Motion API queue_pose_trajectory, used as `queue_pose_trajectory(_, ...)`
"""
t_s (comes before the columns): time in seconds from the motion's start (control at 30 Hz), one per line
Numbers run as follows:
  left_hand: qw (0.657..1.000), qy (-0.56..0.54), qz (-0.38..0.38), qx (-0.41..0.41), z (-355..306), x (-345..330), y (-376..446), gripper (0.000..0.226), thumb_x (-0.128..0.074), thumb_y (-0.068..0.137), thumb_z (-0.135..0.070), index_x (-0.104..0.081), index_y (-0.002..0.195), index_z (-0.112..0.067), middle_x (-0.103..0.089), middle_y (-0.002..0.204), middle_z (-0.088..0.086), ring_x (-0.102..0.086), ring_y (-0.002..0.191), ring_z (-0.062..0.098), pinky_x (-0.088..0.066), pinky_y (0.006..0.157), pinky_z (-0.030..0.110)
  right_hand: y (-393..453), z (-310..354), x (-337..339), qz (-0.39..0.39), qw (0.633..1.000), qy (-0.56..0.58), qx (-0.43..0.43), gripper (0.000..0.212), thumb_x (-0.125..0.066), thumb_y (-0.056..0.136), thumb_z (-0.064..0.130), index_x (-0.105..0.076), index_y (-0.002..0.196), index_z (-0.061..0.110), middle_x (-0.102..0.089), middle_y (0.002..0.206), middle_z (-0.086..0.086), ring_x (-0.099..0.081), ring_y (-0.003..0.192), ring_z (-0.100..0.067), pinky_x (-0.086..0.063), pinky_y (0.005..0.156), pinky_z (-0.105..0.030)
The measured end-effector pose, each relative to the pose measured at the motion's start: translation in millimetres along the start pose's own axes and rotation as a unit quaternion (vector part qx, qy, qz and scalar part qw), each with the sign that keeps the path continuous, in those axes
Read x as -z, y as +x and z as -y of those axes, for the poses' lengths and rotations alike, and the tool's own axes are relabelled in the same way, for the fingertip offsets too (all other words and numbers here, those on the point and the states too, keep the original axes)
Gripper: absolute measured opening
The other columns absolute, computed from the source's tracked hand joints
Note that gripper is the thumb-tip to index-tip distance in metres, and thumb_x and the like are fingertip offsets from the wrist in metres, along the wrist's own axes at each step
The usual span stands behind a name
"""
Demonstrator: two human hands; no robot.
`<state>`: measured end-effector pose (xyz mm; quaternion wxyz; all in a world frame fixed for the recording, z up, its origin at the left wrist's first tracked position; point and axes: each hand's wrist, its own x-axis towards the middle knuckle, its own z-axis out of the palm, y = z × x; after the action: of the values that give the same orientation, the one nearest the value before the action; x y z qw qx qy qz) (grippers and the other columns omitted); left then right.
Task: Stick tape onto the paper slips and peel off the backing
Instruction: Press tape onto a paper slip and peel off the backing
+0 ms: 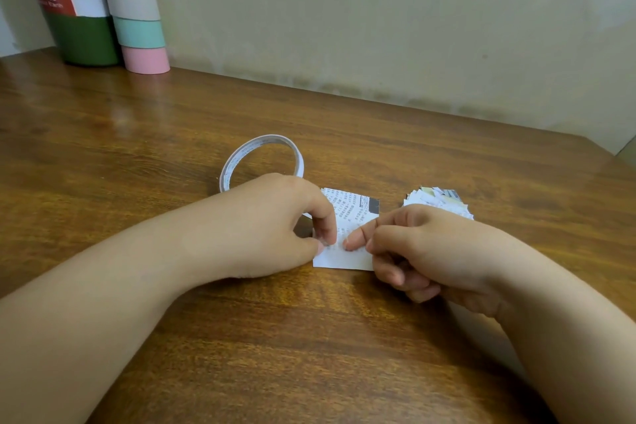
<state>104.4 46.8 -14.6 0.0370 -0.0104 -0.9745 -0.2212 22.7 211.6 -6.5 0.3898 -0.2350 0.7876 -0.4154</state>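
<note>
While the printed paper slip (347, 217) lies flat on the bench (309, 337), you work on it with both hands from either side. Your left hand (275, 227) curls over the slip's left edge, its forefinger and thumb pinched together at that edge, most likely on a strip of tape or its backing, though the strip itself is too small to make out. Your right hand (423, 251) rests on the slip from the right; its forefinger and thumb are stretched out and press down on the paper while the other fingers curl loosely into the palm. That pressing seems meant to keep the light slip from lifting or sliding as the left hand pulls. The roll of tape (261, 157) stands on edge just behind your left hand, near enough for the next strip. A stack of paper slips (440, 201) waits just behind your right hand, apart from the slip in work. At the back left, against the wall, stand a green tube (79, 31) and a tall pile of coloured rolls (137, 10).
</note>
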Motion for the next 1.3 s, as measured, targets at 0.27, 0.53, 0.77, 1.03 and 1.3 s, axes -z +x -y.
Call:
queue_pose_trajectory(0.27,0.999,0.026,0.027,-0.017,-1,2,-1,0.018,-0.060,0.086,-0.028,-0.065,0.089,-0.045,-0.056,0.094,-0.024,-0.047,0.086,-0.007,-0.036,0.070,0.009,-3,1,-2,-0.023,0.998,-0.061,0.009,0.021,-0.043,0.093,0.013,-0.063,0.093,0.017,-0.047,0.045,0.002,-0.030,0.036,-0.009,-0.028,0.035,-0.016)
queue_pose_trajectory(0.53,0.998,0.040,0.042,-0.025,-2,1,0,0.025,-0.057,0.088,-0.022,-0.068,0.101,-0.041,-0.053,0.098,-0.017,-0.042,0.082,-0.015,-0.032,0.067,0.002,-4,2,-2,-0.066,0.986,-0.152,0.002,0.019,-0.046,0.089,0.023,-0.064,0.091,0.026,-0.054,0.045,0.006,-0.041,0.039,-0.009,-0.036,0.047,-0.021)
queue_pose_trajectory(0.77,0.998,0.032,0.046,-0.017,-2,1,-1,0.023,-0.056,0.090,-0.023,-0.066,0.100,-0.041,-0.051,0.098,-0.020,-0.041,0.083,-0.017,-0.032,0.068,0.002,-9,2,6,-0.170,0.951,-0.253,0.044,0.017,-0.044,0.088,0.023,-0.060,0.087,0.029,-0.062,0.050,0.012,-0.048,0.041,0.001,-0.039,0.050,-0.020)
queue_pose_trajectory(1.03,0.998,0.033,0.045,-0.015,-1,-1,0,0.022,-0.056,0.090,-0.025,-0.065,0.100,-0.042,-0.051,0.096,-0.020,-0.039,0.080,-0.021,-0.031,0.067,0.001,-9,-2,2,-0.150,0.930,-0.300,0.148,0.027,-0.048,0.085,0.017,-0.063,0.090,0.037,-0.063,0.059,0.009,-0.058,0.052,-0.008,-0.048,0.054,-0.024)
queue_pose_trajectory(1.3,0.998,0.030,0.056,-0.006,0,1,0,0.021,-0.057,0.089,-0.029,-0.066,0.102,-0.043,-0.051,0.099,-0.021,-0.041,0.083,-0.018,-0.032,0.068,0.001,-6,-5,4,-0.144,0.922,-0.338,0.124,0.032,-0.046,0.085,0.018,-0.064,0.087,0.044,-0.050,0.047,0.018,-0.045,0.044,-0.003,-0.036,0.042,-0.013)
